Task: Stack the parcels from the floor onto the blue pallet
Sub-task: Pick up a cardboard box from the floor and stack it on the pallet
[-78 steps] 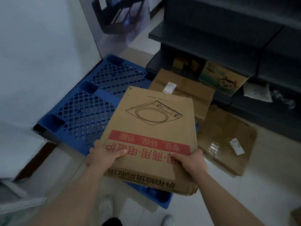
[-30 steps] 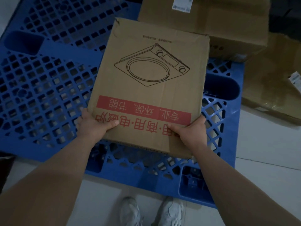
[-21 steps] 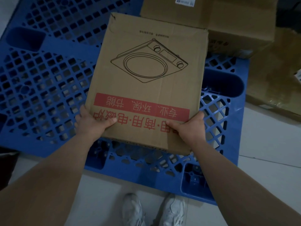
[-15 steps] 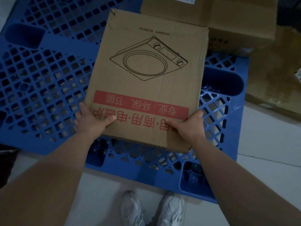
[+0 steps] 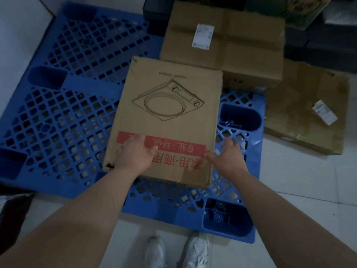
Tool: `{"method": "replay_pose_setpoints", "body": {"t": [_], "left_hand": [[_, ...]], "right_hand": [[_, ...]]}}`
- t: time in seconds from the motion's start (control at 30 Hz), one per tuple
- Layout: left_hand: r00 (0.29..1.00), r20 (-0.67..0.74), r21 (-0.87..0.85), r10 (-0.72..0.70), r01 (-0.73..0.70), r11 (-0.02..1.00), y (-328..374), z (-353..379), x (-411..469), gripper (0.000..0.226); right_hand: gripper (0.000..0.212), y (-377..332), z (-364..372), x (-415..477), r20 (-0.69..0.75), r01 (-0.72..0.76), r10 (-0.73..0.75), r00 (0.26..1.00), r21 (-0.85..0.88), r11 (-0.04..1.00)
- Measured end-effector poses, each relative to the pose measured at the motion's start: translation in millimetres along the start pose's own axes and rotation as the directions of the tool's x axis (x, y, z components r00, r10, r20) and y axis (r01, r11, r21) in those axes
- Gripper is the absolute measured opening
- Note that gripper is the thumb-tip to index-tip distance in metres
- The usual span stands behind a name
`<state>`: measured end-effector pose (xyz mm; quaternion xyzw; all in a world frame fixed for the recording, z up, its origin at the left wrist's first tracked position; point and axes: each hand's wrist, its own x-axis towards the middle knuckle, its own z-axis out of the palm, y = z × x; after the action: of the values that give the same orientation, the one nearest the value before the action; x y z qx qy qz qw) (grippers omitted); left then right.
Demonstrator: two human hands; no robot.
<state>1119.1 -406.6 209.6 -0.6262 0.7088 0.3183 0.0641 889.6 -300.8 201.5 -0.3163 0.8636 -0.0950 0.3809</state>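
A flat cardboard parcel (image 5: 170,113) with a cooker drawing and a red band lies on the blue pallet (image 5: 67,113), towards its right side. My left hand (image 5: 135,151) rests flat on the parcel's near left corner, without gripping it. My right hand (image 5: 226,157) hovers at the near right edge, fingers spread and blurred, holding nothing. A second cardboard parcel (image 5: 222,45) with a white label sits behind it at the pallet's far right corner. A flattened, crumpled parcel (image 5: 305,109) lies on the floor to the right of the pallet.
Pale floor tiles (image 5: 299,190) surround the pallet. My white shoes (image 5: 177,252) stand at its near edge. Dark shelving (image 5: 328,41) and a printed green carton (image 5: 280,8) stand at the back right. A white wall (image 5: 19,31) is at the left.
The parcel went down onto the pallet. Both hands let go of its near edge; the left now lies flat on top and the right has come off to the side.
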Motion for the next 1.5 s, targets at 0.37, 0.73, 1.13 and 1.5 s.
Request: {"method": "replay_pose_setpoints", "body": {"t": [0.37, 0.73, 1.13, 1.5], "left_hand": [[0.939, 0.004, 0.034, 0.343, -0.343, 0.939, 182.3, -150.4, -103.7, 0.055], [0.761, 0.137, 0.078, 0.634, -0.647, 0.759, 320.6, -250.6, -293.9, 0.060], [0.480, 0.334, 0.013, 0.811, -0.863, 0.505, 447.1, -188.5, -474.2, 0.055], [0.337, 0.428, -0.142, 0.839, -0.892, 0.430, 598.7, -37.4, -631.1, 0.056]], "right_hand": [[0.070, -42.0, -202.1, -140.9, -0.261, 0.105, -0.142, 0.955, -0.149, 0.983], [0.064, -24.7, -352.6, -367.5, -0.584, -0.003, 0.021, 0.811, 0.031, 1.000], [0.064, 117.0, -413.1, -540.0, -0.687, -0.130, 0.327, 0.649, 0.324, 0.937], [0.062, 341.1, -473.6, -626.6, -0.655, -0.309, 0.544, 0.524, 0.449, 0.838]]}}
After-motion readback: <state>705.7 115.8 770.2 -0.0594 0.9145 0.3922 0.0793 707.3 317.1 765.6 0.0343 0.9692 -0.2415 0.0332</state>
